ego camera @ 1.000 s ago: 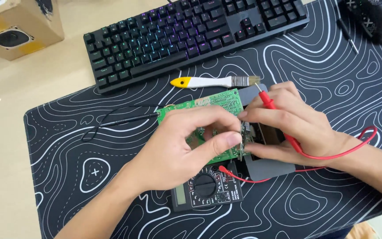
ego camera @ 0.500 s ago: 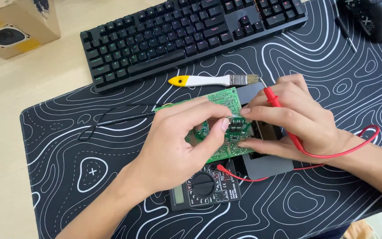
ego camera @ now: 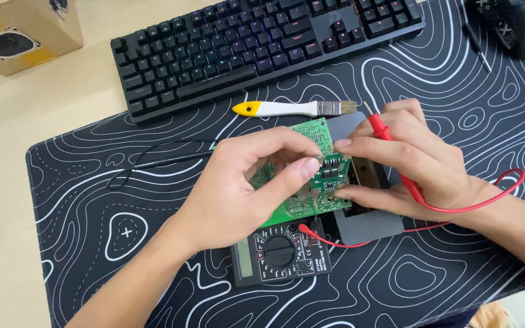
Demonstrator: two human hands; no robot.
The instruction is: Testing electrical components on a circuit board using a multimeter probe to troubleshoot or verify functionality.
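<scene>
Desk mat (ego camera: 153,255) covers most of the frame, black with white contour lines; keyboard (ego camera: 262,42) runs across the top, cardboard box (ego camera: 22,36) sits upper left, dark mouse-like object (ego camera: 521,27) upper right. Centre frame is your work: the green circuit board (ego camera: 302,206) tilted up over a grey plate (ego camera: 369,225), with the multimeter (ego camera: 281,252) just below it, touching or nearly touching the board's lower edge. Your left hand (ego camera: 238,188) has thumb and forefinger pinched on the board's upper area near the black components; looks like a closed pinch on the board or a small part on it, can't tell which. Your right hand (ego camera: 417,161) is curled shut around the red probe (ego camera: 396,158), fingers also bracing the board's right edge; the probe's tip end is hidden behind the fingers, so I can't tell what it touches. Red lead (ego camera: 505,194) loops right around your wrist and back to the meter. Black probe (ego camera: 171,159) lies loose on the mat, left of the board, not in hand. For a clean reading, I'd say: keep the board steady by its edges, keep fingertips off the solder joints, hold the probe like a pen. Small brush (ego camera: 293,109) with yellow handle lies between keyboard and board, untouched.
</scene>
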